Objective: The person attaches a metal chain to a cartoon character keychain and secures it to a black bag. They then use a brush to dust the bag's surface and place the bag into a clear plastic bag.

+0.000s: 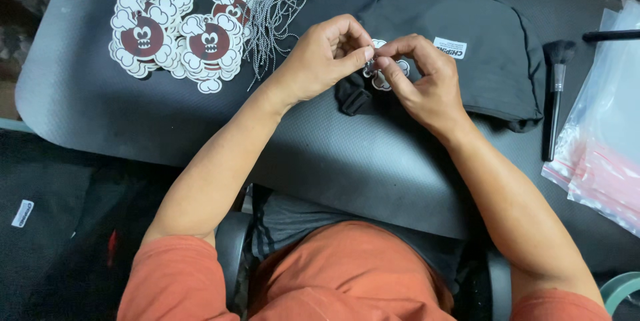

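A: What is held in the 2 hands?

B: A small cloud-shaped tag with a white edge is pinched between them, above a folded dark garment. The left hand is closed, its grip formed by thumb and forefinger at the top of the tag. The right hand is closed too, its fingertips pressed against the same spot, so that the 2 hands are touching. Most of the tag is hidden behind the fingers; whether a cord is threaded through it cannot be told.

A: Where is the garment placed?

B: It is laid on a grey mat covering the tabletop, just beyond the hands. A white label is seen on its upper face, and a dark strap or cuff is seen below the left hand.

A: What else is laid out?

B: A heap of matching tags, white with dark red centres, is spread at the far left of the mat. A bundle of black-and-white cords is laid just beside them. A brush with a dark head is placed to the right of the garment, and clear plastic bags are stacked at the right edge.
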